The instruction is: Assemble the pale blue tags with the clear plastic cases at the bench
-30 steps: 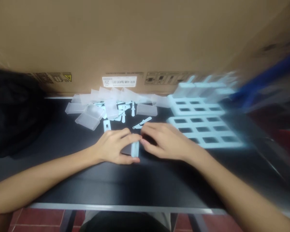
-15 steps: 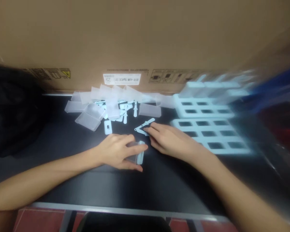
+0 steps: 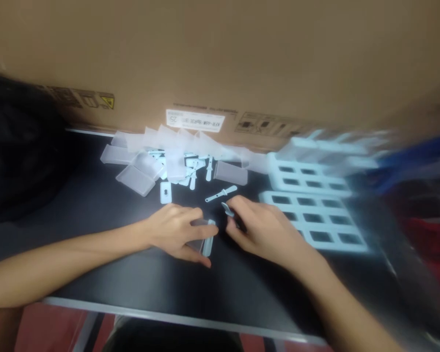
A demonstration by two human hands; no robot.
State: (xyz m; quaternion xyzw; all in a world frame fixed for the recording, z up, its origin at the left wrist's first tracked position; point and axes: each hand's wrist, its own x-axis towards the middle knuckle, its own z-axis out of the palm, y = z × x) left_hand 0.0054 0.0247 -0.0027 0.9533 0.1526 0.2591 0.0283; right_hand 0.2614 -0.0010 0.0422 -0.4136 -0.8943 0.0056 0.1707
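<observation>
Standing beyond both hands, the cardboard box (image 3: 220,58) closes off the far side, so short, low reaches suit best. On the near side of the hands, the black worktop (image 3: 139,283) lies bare to its pale front edge (image 3: 176,318), the roomiest spot for working. Just outside the right hand (image 3: 262,227), the nearer blue tray (image 3: 325,211) limits sideways swing. Ahead of the left hand (image 3: 178,230) are heaped clear cases (image 3: 143,168). That hand grips one clear case (image 3: 197,235), its blue cap (image 3: 209,237) facing the right hand; a steady hold without squeezing should spare the thin-looking walls. Just past the left knuckles lies a blue plate (image 3: 165,192), easily brushed. Ahead of the right fingertips rests a loose blue stick (image 3: 222,193); lifting clear of it would avoid a knock. Those fingertips pinch a blue piece (image 3: 226,209), mostly hidden; leaving its tip exposed should make aiming easier.
</observation>
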